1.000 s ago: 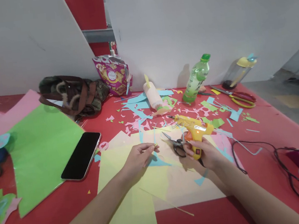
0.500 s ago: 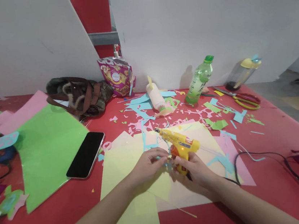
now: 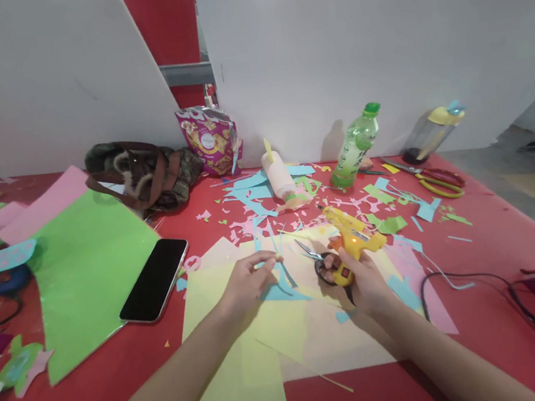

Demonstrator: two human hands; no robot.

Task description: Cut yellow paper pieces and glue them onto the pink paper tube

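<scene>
My right hand is wrapped around the handle of a yellow glue gun, whose nozzle points up and to the left. A small orange light glows on its side. Scissors with dark handles lie by the fingertips of that hand; whether they touch is unclear. With thumb and fingers pinched, my left hand holds a small yellowish paper piece, mostly hidden. Under and beside it are blue paper scraps on the pale yellow sheets.
A phone lies on green sheet at left. Behind are a bag, a snack packet, a pale paper roll, a green bottle and larger scissors. A black cable curves at right; paper scraps litter the red table.
My hands have drawn apart. The glue gun has moved right and away from the left hand, which shifted slightly left and up. The scissors and blue scraps between them now show.
</scene>
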